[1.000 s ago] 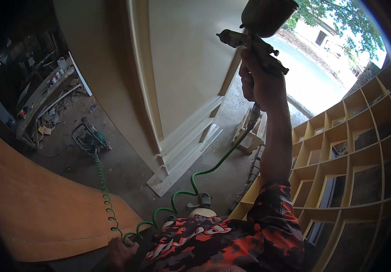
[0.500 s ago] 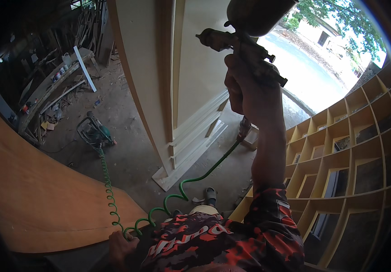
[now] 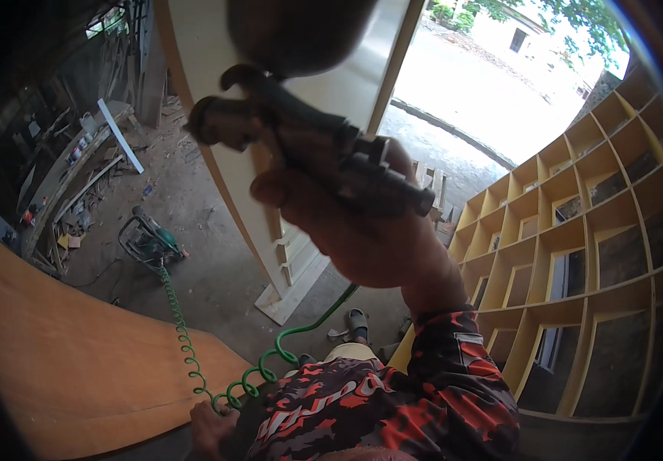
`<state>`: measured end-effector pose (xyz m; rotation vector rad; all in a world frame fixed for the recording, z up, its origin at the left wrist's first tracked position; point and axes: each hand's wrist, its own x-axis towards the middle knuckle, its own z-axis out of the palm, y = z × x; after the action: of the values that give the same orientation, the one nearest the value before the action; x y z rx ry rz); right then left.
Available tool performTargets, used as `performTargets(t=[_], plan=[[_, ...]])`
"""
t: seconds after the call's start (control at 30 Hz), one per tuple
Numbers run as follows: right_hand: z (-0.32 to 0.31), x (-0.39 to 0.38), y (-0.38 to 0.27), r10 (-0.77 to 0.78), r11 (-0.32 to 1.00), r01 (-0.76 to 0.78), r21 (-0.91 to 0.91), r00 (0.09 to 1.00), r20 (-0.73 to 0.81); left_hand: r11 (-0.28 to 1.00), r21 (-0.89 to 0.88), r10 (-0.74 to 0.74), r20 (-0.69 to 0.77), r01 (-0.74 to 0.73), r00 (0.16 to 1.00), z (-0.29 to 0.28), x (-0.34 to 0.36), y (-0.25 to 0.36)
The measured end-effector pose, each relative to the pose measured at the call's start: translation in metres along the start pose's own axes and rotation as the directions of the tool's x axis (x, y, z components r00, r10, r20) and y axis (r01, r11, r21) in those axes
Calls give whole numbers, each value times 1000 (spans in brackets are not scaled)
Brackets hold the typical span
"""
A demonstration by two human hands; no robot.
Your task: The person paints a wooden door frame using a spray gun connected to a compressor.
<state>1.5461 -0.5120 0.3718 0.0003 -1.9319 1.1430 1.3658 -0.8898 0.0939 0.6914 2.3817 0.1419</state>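
Observation:
My right hand [image 3: 362, 238] is wrapped round a dark metal spray gun [image 3: 316, 146], raised close in front of me. The gun's rounded cup [image 3: 300, 31] sits on top, cut off by the upper edge, and its nozzle points left. Behind the gun stands a tall pale wooden panel [image 3: 216, 46], partly hidden by it. Low on the left, my left hand [image 3: 212, 425] is closed round a green coiled air hose [image 3: 270, 369]. One stretch of the hose runs up behind my right hand; another leads to a green air compressor [image 3: 151, 242] on the floor.
A wooden shelf unit with many square compartments [image 3: 550, 315] fills the right side. An orange-brown board [image 3: 85, 346] curves along the left. Farther back, a cluttered bench [image 3: 62, 165] stands by stacked timber, and a bright opening leads outdoors at the upper right.
My right hand has swung the spray gun left and nearer to me, so it looks larger and covers more of the panel. My left hand stays on the hose.

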Motion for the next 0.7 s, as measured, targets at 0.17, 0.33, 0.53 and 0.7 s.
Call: performTargets(t=[0.17, 0.33, 0.53, 0.7], plan=[[-4, -2, 3, -77, 996, 77, -39, 997, 1, 1000, -6, -10, 20, 10, 1000, 1, 3, 5], [-31, 7, 10, 117, 989, -124, -75, 989, -88, 999, -34, 36, -12, -36, 999, 14, 14, -1], [-70, 23, 31, 255, 958, -280, -64, 931, -262, 999, -42, 31, 15, -30, 999, 4, 12, 32], [-109, 31, 50, 320, 947, -312, 72, 902, -289, 998, -37, 47, 7, -46, 999, -7, 11, 67]])
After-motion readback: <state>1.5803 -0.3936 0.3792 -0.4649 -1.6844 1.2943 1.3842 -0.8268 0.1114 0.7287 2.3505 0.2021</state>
